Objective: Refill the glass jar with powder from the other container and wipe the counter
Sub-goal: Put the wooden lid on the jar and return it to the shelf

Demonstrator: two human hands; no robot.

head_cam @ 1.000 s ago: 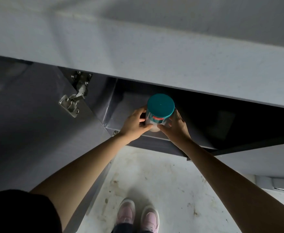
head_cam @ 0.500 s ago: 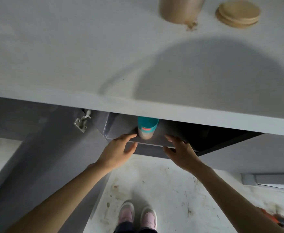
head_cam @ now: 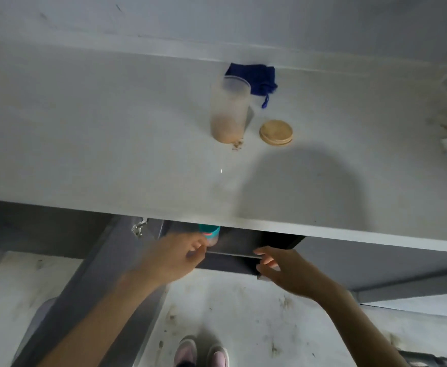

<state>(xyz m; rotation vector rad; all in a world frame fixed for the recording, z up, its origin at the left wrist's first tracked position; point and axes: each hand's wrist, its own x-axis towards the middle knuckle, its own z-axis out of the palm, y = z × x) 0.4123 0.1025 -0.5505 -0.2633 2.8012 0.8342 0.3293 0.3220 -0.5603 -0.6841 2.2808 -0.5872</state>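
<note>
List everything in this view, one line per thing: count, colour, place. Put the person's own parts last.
glass jar: 1, clear with brown powder at the bottom, open, upright on the counter
wooden lid: 1, tan, flat on the counter right of the jar
cloth: 1, dark blue, behind the jar by the wall
spilled powder: a few brown specks at the jar's base
counter: 1, pale grey
teal-lidded container: 1, in the open cabinet under the counter
cabinet door: 1, grey, swung open on the left
shoes: 2, pink, on the stained floor
left hand: 1, blurred, beside the container
right hand: 1, at the cabinet shelf edge
</note>
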